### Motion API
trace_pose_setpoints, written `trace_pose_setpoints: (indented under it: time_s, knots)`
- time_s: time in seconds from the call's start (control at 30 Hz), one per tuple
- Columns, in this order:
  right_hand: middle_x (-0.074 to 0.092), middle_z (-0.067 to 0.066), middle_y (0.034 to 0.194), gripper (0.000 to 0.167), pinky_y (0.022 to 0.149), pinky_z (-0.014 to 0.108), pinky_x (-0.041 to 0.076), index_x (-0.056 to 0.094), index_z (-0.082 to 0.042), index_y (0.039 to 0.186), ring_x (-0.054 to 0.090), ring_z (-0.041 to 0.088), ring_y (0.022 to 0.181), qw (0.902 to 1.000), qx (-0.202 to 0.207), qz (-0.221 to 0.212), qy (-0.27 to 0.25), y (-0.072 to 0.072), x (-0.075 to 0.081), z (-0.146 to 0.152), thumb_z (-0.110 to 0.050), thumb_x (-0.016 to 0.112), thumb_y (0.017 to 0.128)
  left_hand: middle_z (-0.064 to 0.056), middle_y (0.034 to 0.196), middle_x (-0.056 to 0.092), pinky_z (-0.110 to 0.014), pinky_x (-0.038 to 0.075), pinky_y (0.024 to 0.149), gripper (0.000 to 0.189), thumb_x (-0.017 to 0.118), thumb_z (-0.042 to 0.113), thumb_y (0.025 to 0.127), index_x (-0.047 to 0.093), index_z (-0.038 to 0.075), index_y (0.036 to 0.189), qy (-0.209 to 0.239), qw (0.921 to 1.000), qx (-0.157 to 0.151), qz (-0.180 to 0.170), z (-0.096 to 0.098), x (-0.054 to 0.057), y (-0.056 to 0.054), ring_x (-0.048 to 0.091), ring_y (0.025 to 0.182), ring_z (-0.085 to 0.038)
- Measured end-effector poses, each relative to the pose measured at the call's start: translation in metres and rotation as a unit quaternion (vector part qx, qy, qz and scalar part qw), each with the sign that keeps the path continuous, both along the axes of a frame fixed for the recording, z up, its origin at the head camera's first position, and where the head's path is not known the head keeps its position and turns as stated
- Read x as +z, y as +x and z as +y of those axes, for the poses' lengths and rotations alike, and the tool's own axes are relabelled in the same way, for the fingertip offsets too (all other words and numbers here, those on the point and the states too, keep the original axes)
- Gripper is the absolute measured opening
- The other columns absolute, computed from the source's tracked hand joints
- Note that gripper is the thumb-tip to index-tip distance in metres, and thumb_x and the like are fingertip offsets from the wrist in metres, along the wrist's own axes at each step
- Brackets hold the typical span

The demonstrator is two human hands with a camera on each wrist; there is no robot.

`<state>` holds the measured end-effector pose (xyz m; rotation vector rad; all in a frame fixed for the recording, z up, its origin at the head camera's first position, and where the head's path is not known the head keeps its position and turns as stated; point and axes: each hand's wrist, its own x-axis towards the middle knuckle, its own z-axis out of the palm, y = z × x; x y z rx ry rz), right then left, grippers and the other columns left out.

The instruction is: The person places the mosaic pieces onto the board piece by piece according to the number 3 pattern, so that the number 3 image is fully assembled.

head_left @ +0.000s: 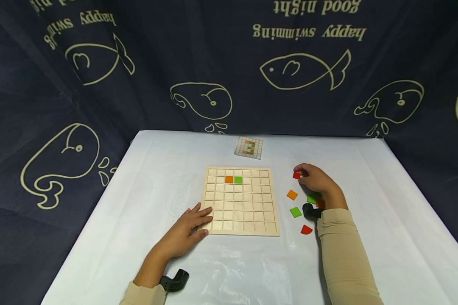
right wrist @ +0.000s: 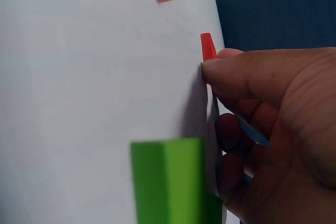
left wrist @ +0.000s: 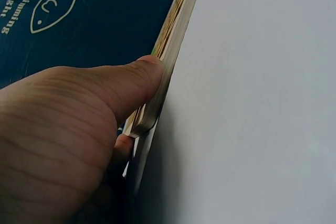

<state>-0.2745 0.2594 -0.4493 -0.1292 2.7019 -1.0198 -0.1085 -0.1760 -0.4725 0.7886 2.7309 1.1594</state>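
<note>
A wooden grid board lies flat on the white table. An orange square tile and a green square tile sit side by side in its second row from the far edge. My left hand rests on the board's near left corner, fingers spread; the left wrist view has its thumb at the board's edge. To the right of the board, my right hand pinches a small red tile between thumb and finger. The held tile's full shape is hidden by the fingers.
Loose on the table are an orange tile, a green tile and a red rounded piece. More green and orange-red pieces lie partly under the right wrist. A pattern card lies beyond the board.
</note>
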Motion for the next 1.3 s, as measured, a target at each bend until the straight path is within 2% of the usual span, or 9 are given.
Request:
trace_pose_setpoints:
  time_s: [0.23, 0.47, 0.77, 1.3]
  knots:
    - [0.056, 0.022, 0.119, 0.030, 0.100, 0.055, 0.039, 0.059, 0.000, 0.122, 0.048, 0.037, 0.107, 0.9997, 0.011, 0.017, 0.012, -0.002, -0.002, -0.003, -0.003, 0.061, 0.092, -0.006, 0.151, 0.046, -0.059, 0.014, 0.117, 0.040, 0.068, 0.015, 0.095, 0.063, 0.004, 0.134, 0.003, 1.0000, 0.003, 0.002, -0.001, -0.001, 0.000, 0.022, 0.148, -0.033]
    - [0.057, 0.021, 0.118, 0.026, 0.099, 0.054, 0.041, 0.060, -0.002, 0.120, 0.049, 0.036, 0.107, 0.9997, 0.007, 0.008, 0.020, -0.001, -0.001, -0.005, -0.003, 0.059, 0.095, -0.006, 0.151, 0.046, -0.059, 0.014, 0.118, 0.041, 0.068, 0.015, 0.095, 0.062, 0.003, 0.134, 0.005, 1.0000, 0.005, 0.003, 0.000, -0.001, 0.000, 0.022, 0.148, -0.033]
    - [0.059, 0.019, 0.113, 0.023, 0.096, 0.051, 0.041, 0.061, 0.000, 0.118, 0.050, 0.035, 0.103, 0.9998, 0.015, 0.014, 0.008, 0.004, 0.005, -0.010, -0.004, 0.058, 0.096, -0.005, 0.151, 0.046, -0.058, 0.015, 0.118, 0.040, 0.068, 0.015, 0.095, 0.063, 0.005, 0.133, 0.006, 0.9999, 0.006, 0.005, -0.001, -0.002, 0.000, 0.023, 0.148, -0.032]
    - [0.060, 0.013, 0.102, 0.025, 0.071, 0.036, 0.045, 0.063, -0.001, 0.121, 0.052, 0.026, 0.085, 0.9957, 0.058, 0.053, -0.048, 0.003, 0.020, -0.057, -0.009, 0.061, 0.098, -0.005, 0.151, 0.046, -0.058, 0.014, 0.118, 0.041, 0.068, 0.016, 0.095, 0.062, 0.004, 0.135, 0.006, 1.0000, 0.001, 0.005, -0.002, -0.001, 0.000, 0.022, 0.148, -0.032]
